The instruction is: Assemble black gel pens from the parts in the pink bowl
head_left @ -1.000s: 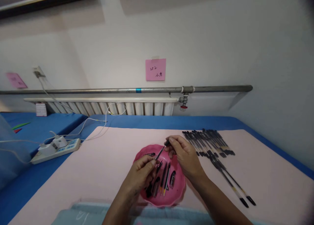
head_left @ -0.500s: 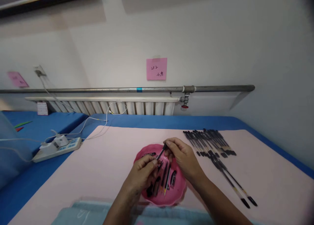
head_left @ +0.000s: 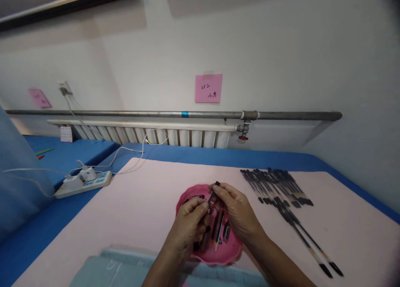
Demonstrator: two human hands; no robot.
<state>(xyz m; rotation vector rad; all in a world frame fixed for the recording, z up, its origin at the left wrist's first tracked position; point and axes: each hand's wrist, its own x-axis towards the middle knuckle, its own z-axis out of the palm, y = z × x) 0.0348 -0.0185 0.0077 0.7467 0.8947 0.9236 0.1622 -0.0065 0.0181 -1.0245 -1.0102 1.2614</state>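
A pen [head_left: 211, 195] with a black end is held at a slant over a pink scalloped dish [head_left: 229, 257]. My left hand [head_left: 187, 226] pinches its lower part between thumb and fingers. Just above, my right hand [head_left: 240, 212] is closed around the upper part, and the black end pokes out past the thumb. Beneath both hands, the dish holds several loose pen parts: thin refills [head_left: 218, 232] with yellowish ends and black caps [head_left: 226, 230]. The left fingers hide some of these parts and the pen's lower tip.
To the right lie a row of black-capped pens [head_left: 275, 185] and two separate pens [head_left: 308, 241] on the pink sheet [head_left: 150, 203]. A light-blue cloth [head_left: 131, 266] covers the near edge. A power strip [head_left: 93, 181] with plugs and white cables sits at left.
My right fingers have shifted on the pen, so its black end now shows above the thumb. Both hands stay together over the dish. The whole view has swung slightly left.
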